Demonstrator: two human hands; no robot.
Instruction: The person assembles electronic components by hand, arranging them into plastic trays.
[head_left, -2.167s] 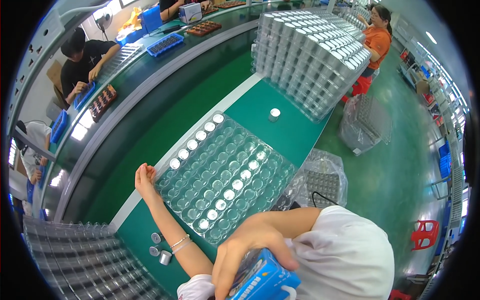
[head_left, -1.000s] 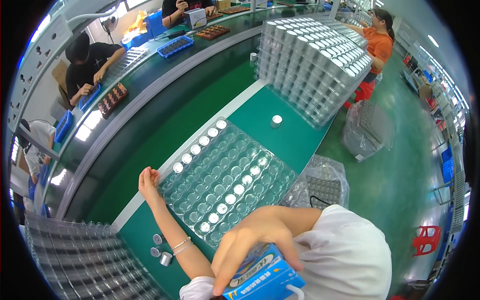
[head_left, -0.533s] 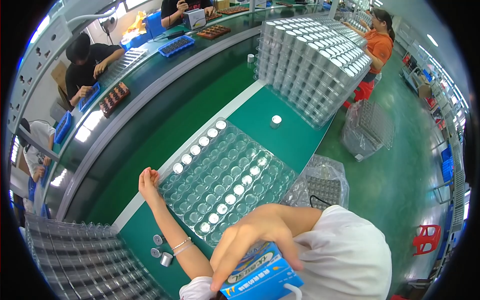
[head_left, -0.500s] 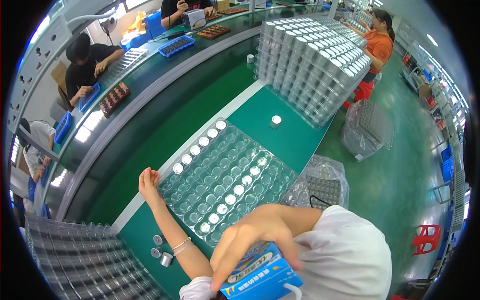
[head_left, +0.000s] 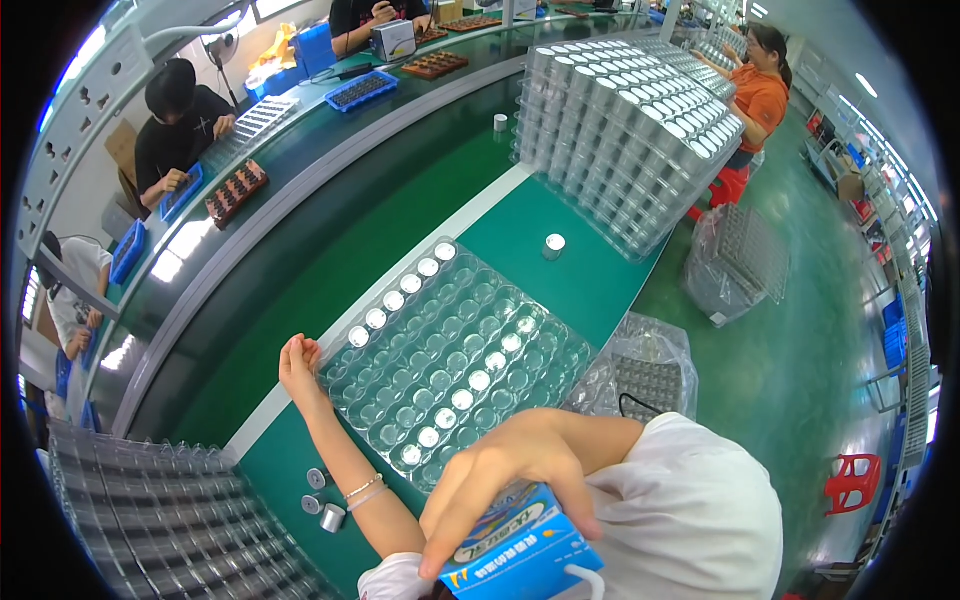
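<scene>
My right hand [head_left: 510, 465] is wrapped over a blue drink carton [head_left: 525, 562] with a white straw, held close in front of me. A clear plastic tray [head_left: 450, 310] of round pockets lies on the green table. Several white-topped metal cylinders [head_left: 410, 283] fill part of its far-left row, and more shiny round tops show in a row nearer me. At the tray's left corner rests my left hand [head_left: 300, 368], its fingers curled in with nothing visible in them. Whether it touches the tray I cannot tell. Loose cylinders [head_left: 332, 517] stand and lie beside my left forearm.
A tall stack of filled trays [head_left: 620, 140] stands at the table's far end, with a single cylinder [head_left: 553, 246] before it. More trays [head_left: 160, 510] are piled at near left. Beyond the conveyor [head_left: 330, 230] people work. Bagged trays [head_left: 650, 370] sit off the right edge.
My hands, the carton and the tray stay nearly as they were; the view has shifted slightly. Across the conveyor, the person in black has raised their head a little and moved a hand.
</scene>
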